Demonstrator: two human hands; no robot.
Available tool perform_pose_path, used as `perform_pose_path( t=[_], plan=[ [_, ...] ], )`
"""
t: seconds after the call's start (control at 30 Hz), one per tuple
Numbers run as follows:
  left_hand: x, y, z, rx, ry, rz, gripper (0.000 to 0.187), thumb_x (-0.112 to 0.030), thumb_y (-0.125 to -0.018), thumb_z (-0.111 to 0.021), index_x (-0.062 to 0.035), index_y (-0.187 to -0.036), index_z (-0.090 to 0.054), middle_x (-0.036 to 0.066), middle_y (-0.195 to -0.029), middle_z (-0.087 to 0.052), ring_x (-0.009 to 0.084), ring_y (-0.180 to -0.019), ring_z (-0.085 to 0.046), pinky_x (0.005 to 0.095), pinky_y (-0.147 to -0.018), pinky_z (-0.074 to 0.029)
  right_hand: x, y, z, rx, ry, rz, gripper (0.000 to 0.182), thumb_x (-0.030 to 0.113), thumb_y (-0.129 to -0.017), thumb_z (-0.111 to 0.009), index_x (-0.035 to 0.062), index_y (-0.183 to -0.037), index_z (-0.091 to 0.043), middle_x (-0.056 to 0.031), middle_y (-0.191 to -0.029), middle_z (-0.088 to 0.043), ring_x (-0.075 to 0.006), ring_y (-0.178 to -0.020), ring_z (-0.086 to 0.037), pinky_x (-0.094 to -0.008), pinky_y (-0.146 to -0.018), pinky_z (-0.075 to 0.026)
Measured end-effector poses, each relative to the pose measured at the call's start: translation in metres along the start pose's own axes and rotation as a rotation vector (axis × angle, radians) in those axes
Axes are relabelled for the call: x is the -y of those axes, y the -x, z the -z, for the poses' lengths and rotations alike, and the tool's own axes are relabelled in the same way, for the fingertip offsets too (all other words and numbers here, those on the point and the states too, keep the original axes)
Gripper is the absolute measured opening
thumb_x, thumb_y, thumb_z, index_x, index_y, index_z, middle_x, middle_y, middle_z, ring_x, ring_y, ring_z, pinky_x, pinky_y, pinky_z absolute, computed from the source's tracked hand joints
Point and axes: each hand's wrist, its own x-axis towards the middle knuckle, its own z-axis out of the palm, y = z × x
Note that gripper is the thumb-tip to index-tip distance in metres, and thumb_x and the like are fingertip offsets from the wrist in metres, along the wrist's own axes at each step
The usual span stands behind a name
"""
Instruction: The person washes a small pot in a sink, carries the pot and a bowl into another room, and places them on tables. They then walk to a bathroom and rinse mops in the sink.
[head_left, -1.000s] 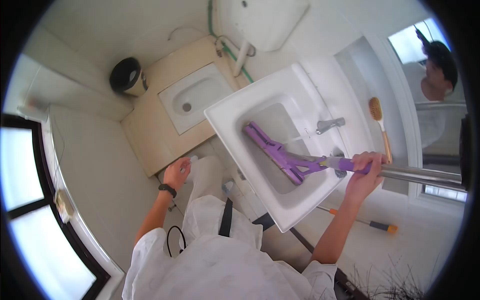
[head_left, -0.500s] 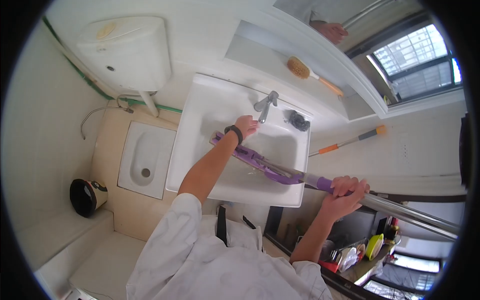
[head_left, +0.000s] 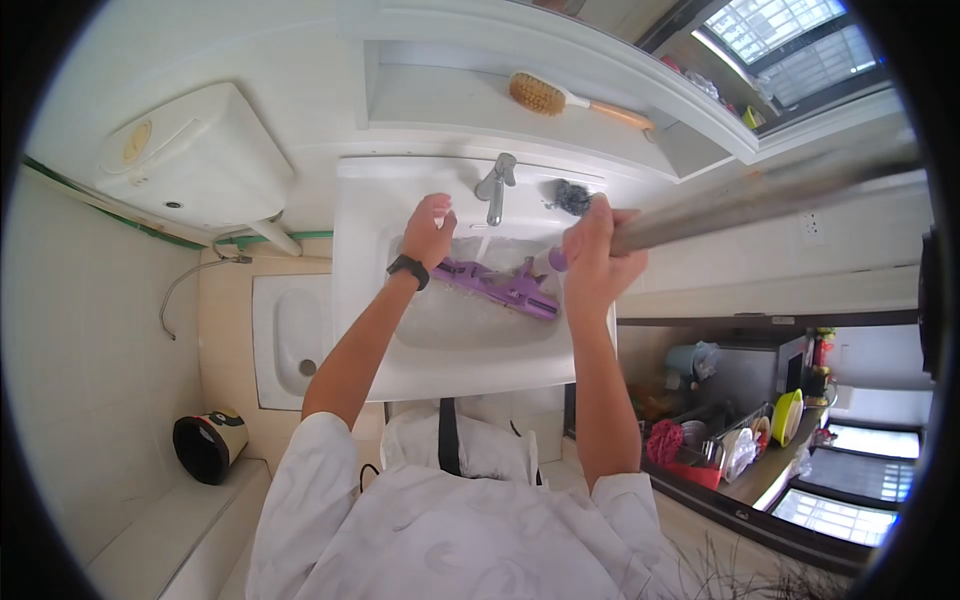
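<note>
A purple mop head (head_left: 500, 288) lies in the white sink (head_left: 480, 372), in shallow water. The chrome faucet (head_left: 497, 188) stands at the sink's back edge, and a stream of water falls from it. My right hand (head_left: 598, 245) is wrapped round the mop's metal pole (head_left: 750, 200), which rises toward the upper right. My left hand (head_left: 430, 230), with a black band on the wrist, is raised above the left end of the mop head. Its fingers are partly curled, and whether they hold anything is unclear. Dark steel wool (head_left: 572, 197) sits on the sink's back right corner.
A wooden brush (head_left: 540, 94) lies on the shelf above the sink. At the left are a water tank (head_left: 200, 155), a squat toilet (head_left: 290, 335) and a black-mouthed bin (head_left: 208, 447). Through an opening at the right, a dish rack and a green basin (head_left: 788, 417) show.
My right hand has moved up and left with the pole, which now slants up to the right. The mop head sits lower in the sink, and water now runs from the faucet. The view has shifted.
</note>
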Motion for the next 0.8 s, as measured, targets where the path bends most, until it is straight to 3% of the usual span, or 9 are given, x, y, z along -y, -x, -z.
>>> perform_pose_path(
  t=[0.07, 0.1, 0.17, 0.3, 0.37, 0.63, 0.67, 0.7, 0.8],
  plan=[
    [-0.042, 0.004, 0.011, -0.103, -0.169, -0.381, 0.039, -0.013, -0.089, -0.058, -0.0058, -0.127, -0.055, 0.016, -0.127, -0.058, 0.0318, -0.112, -0.058, 0.0417, -0.097, -0.047, -0.003, -0.007, -0.008, 0.028, 0.036, -0.034, 0.027, 0.014, -0.094, -0.064, 0.0024, -0.076, -0.049, -0.0012, -0.052, -0.047, -0.0071, -0.044, -0.044, -0.0237, -0.040, -0.032],
    [-0.063, 0.001, 0.015, -0.112, -0.173, -0.381, 0.039, -0.013, -0.089, -0.058, -0.0058, -0.127, -0.055, 0.016, -0.127, -0.058, 0.0318, -0.112, -0.058, 0.0417, -0.097, -0.047, -0.005, -0.014, -0.010, 0.023, 0.071, -0.026, 0.027, 0.015, -0.095, -0.063, 0.0035, -0.075, -0.047, -0.0018, -0.051, -0.046, -0.0074, -0.042, -0.042, -0.0239, -0.039, -0.030],
    [-0.098, -0.006, 0.009, -0.047, -0.345, -0.708, 0.042, -0.019, -0.090, -0.059, -0.0104, -0.131, -0.053, 0.013, -0.136, -0.052, 0.0303, -0.124, -0.050, 0.0425, -0.104, -0.042, -0.005, -0.023, -0.010, 0.018, 0.100, -0.012, 0.028, 0.016, -0.095, -0.062, 0.0047, -0.075, -0.045, -0.0024, -0.051, -0.044, -0.0078, -0.041, -0.040, -0.0242, -0.038, -0.029],
    [-0.115, -0.021, -0.019, 0.105, -0.557, -0.689, 0.045, -0.027, -0.096, -0.054, -0.0123, -0.138, -0.049, 0.009, -0.147, -0.045, 0.0300, -0.137, -0.039, 0.0446, -0.112, -0.034, 0.012, -0.025, -0.001, -0.038, 0.008, -0.024, 0.030, 0.015, -0.093, -0.065, 0.0028, -0.073, -0.048, -0.0008, -0.051, -0.047, -0.0060, -0.042, -0.042, -0.0226, -0.039, -0.030],
    [-0.108, -0.031, -0.030, 0.386, -0.747, -0.530, 0.045, -0.032, -0.096, -0.053, -0.0149, -0.137, -0.051, 0.008, -0.148, -0.044, 0.0284, -0.138, -0.038, 0.0460, -0.113, -0.032, 0.025, -0.020, 0.014, -0.041, -0.043, 0.033, 0.028, 0.011, -0.095, -0.062, 0.0042, -0.074, -0.045, -0.0021, -0.052, -0.046, -0.0071, -0.042, -0.042, -0.0240, -0.038, -0.030],
    [-0.105, -0.036, -0.023, 0.403, -0.856, -0.575, 0.034, -0.024, -0.092, -0.055, -0.0130, -0.124, -0.061, 0.007, -0.137, -0.054, 0.0265, -0.134, -0.043, 0.0440, -0.112, -0.034, 0.079, -0.003, 0.106, -0.164, -0.181, 0.164, 0.032, 0.018, -0.099, -0.053, 0.0102, -0.073, -0.037, 0.0001, -0.049, -0.033, -0.0105, -0.039, -0.031, -0.0285, -0.038, -0.028],
    [-0.118, -0.030, -0.018, 0.330, -0.725, -0.623, 0.029, -0.020, -0.092, -0.057, -0.0102, -0.118, -0.063, 0.009, -0.123, -0.063, 0.0280, -0.123, -0.053, 0.0413, -0.104, -0.041, 0.082, -0.003, 0.118, -0.244, -0.194, 0.159, 0.033, 0.021, -0.099, -0.052, 0.0115, -0.072, -0.037, 0.0007, -0.049, -0.032, -0.0104, -0.039, -0.030, -0.0281, -0.040, -0.028],
    [-0.128, -0.020, -0.011, 0.331, -0.729, -0.621, 0.029, -0.020, -0.092, -0.057, -0.0102, -0.118, -0.063, 0.009, -0.123, -0.063, 0.0280, -0.123, -0.053, 0.0413, -0.104, -0.041, 0.086, 0.000, 0.130, -0.325, -0.204, 0.151, 0.035, 0.024, -0.100, -0.051, 0.0128, -0.071, -0.036, 0.0013, -0.049, -0.030, -0.0103, -0.040, -0.029, -0.0277, -0.041, -0.027],
    [-0.151, 0.034, 0.011, 0.140, -0.218, -0.498, 0.017, -0.013, -0.088, -0.063, -0.0061, -0.104, -0.065, 0.010, -0.102, -0.067, 0.0278, -0.095, -0.062, 0.0368, -0.082, -0.050, 0.096, 0.009, 0.166, -0.464, -0.256, 0.127, 0.039, 0.027, -0.100, -0.051, 0.0152, -0.068, -0.034, 0.0022, -0.049, -0.030, -0.0091, -0.041, -0.029, -0.0262, -0.044, -0.027]
  ],
)
